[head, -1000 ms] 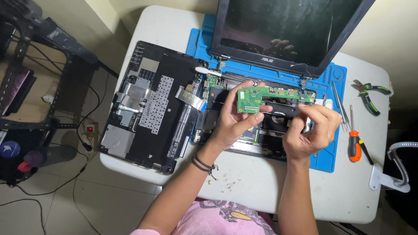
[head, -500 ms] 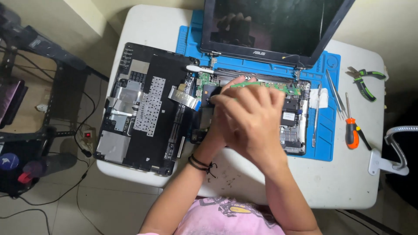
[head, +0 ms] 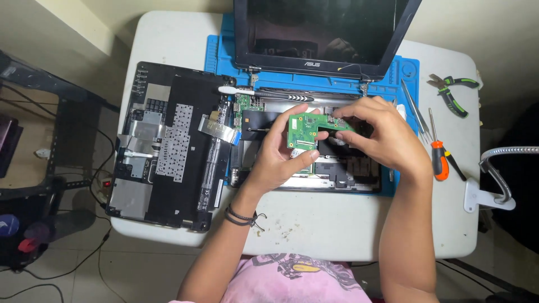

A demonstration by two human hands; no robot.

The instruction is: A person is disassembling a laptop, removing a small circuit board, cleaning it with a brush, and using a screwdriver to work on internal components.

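Note:
A small green circuit board (head: 306, 130) is held up over the opened laptop base (head: 337, 177). My left hand (head: 275, 157) grips its lower left side with thumb and fingers. My right hand (head: 382, 134) pinches its right end from above. The laptop's dark screen (head: 320, 33) stands open behind, on a blue work mat (head: 407, 73). The removed black keyboard cover (head: 168, 146) lies upside down to the left, its ribbon cable (head: 218, 129) pointing at the base.
A toothbrush (head: 264, 93) lies across the hinge area. Tweezers (head: 414, 109), an orange-handled screwdriver (head: 438, 154) and green-handled pliers (head: 452, 92) sit at the right of the white table (head: 314, 224). A lamp clamp (head: 488, 193) grips the right edge.
The view has shifted. My hands had closed together over the board and base; now they have parted, showing the board held above the base with its green face up.

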